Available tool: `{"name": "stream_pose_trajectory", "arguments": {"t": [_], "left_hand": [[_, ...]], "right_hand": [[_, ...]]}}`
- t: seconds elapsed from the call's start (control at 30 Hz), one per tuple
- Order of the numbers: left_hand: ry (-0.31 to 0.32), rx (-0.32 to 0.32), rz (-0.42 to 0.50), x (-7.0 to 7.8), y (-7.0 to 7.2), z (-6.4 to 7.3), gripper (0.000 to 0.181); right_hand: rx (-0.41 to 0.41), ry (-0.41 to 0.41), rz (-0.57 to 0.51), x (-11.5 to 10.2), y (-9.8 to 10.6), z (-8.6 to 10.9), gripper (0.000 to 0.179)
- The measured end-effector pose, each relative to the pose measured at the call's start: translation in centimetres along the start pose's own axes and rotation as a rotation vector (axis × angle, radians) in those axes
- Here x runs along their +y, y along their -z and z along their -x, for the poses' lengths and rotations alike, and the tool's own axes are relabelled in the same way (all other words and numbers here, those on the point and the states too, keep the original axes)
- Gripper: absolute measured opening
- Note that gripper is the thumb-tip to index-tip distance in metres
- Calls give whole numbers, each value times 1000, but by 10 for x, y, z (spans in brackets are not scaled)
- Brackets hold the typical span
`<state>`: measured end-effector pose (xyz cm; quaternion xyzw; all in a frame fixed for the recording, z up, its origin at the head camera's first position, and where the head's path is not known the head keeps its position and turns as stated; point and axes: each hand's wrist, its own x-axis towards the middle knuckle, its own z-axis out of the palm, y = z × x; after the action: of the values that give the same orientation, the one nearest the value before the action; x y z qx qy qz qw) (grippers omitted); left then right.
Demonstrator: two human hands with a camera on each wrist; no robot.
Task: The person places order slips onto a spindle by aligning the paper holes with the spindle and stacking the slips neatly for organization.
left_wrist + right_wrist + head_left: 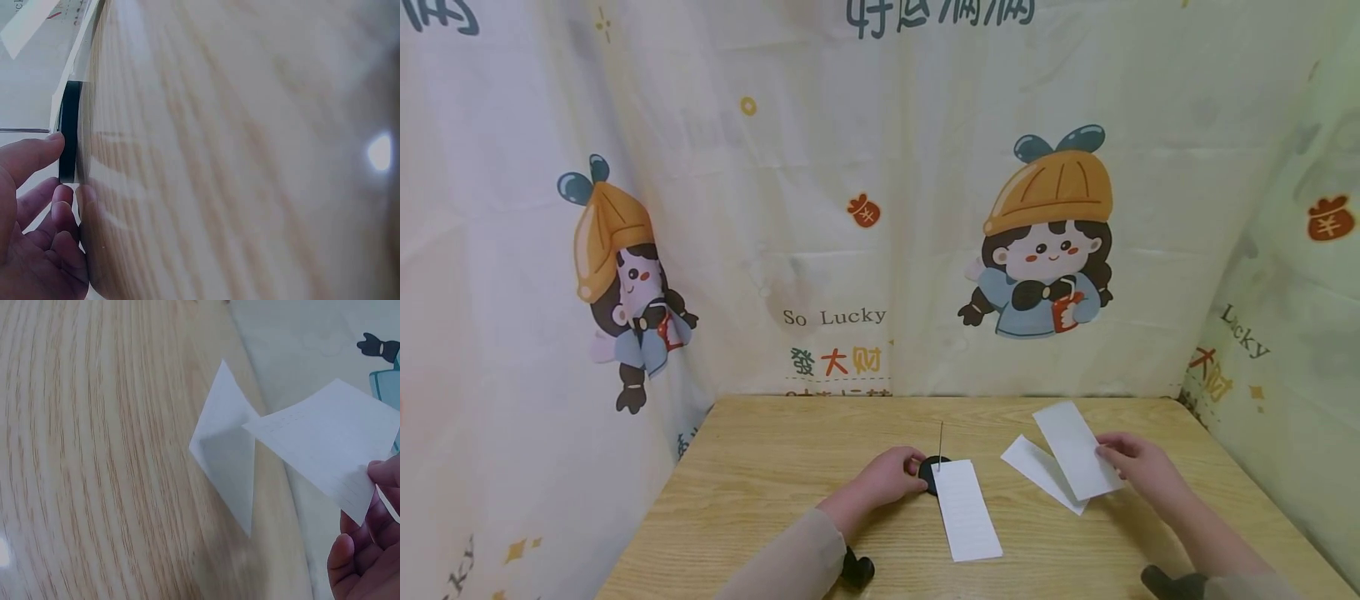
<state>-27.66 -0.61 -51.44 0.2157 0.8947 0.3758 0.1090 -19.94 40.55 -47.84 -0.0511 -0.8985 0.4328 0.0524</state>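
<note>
- Hands: 2, both bare. Left hand [887,475], right hand [1141,467].
- Paper slips: 3 in total, all white.
- Black round base: 1 [927,475], flat on the wooden table [760,475].
- Thin spike: 1 [942,442], upright from the base.
- Dark wrist pieces: 2, one at each wrist; the left one [859,570] is below the sleeve.
- Left fingers: grasping the base at its left rim, thumb touching it in the left wrist view.
- Slip 1, ruled slip [967,512]: top end over the base at the foot of the spike, rest running down toward the person; just right of the left fingertips, held by neither hand. Whether the spike goes through it: cannot tell.
- Right fingers: pinching slip 2, held slip [1071,450], by its right edge; most of it sticks out leftward past the fingertips, tilted, above the table.
- Slip 3, loose slip [222,450]: on the table, partly covered by the held slip in the head view; left of the right fingers, apart from them.
- Backdrop: printed curtain [820,250], 2 large cartoon figures [1047,200] in orange hats.
</note>
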Motion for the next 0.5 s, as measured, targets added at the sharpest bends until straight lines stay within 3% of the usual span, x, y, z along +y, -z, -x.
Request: {"name": "stream_pose_trajectory", "arguments": {"t": [0.33,0.5], "left_hand": [[-9,2,12,2,2,3,36],[-25,-1,-5,1,1,2,36]], "right_hand": [[5,21,-93,-18,-13,6,40],[-35,10,-123,-26,-24,8,35]]}}
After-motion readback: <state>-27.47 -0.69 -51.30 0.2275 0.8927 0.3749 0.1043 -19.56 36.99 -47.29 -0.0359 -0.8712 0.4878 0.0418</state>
